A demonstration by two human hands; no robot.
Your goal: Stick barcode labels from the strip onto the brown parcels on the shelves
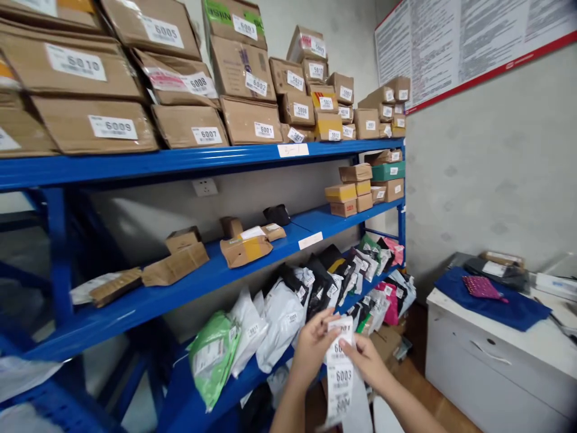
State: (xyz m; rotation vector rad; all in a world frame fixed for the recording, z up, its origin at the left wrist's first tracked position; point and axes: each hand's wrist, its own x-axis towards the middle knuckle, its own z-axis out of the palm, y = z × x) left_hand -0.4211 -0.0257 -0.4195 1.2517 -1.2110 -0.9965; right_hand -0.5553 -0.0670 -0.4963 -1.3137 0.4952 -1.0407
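A strip of white number labels [340,373] hangs in front of me, the lower one reading 6003. My left hand [312,347] pinches the strip's upper left edge near the top label. My right hand [367,359] grips its right side a little lower. Both hands are low in the head view, in front of the blue shelf unit [189,159]. Right behind them, poly mailer bags [288,307] in white, black, green and pink stand in a row on a lower shelf.
Numbered cardboard boxes [175,78] crowd the top shelf. The middle shelf carries a few flat cartons [246,246] and small stacked boxes [360,189]. A white cabinet [496,367] with a blue cloth [514,307] stands at right, and a printed board [469,42] hangs on the wall.
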